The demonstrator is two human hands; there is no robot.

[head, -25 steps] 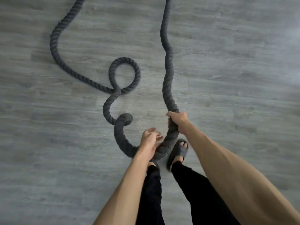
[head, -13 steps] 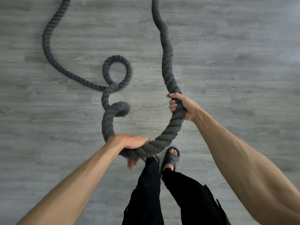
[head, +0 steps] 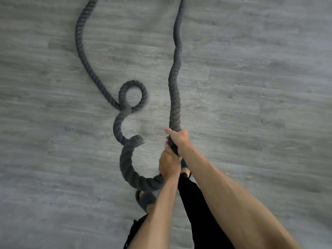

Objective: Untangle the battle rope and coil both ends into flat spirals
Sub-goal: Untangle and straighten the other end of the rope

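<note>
"So where was the battle rope (head: pixel 175 105)?"

"Mostly on the grey floor (head: pixel 251 87). One strand rose to the fists from twelve o'clock. The slack swung out below them toward seven o'clock, then climbed to a small loop (head: pixel 133 96) at ten o'clock."

"And the hands?"

"Both gripped the thick strand. The right hand (head: pixel 178 140) was on top with its fingers curled round it, and the left hand (head: pixel 168 166) was clenched just beneath, touching the right. A sandal (head: pixel 145 198) showed at six o'clock, under the rope's bend."
</note>
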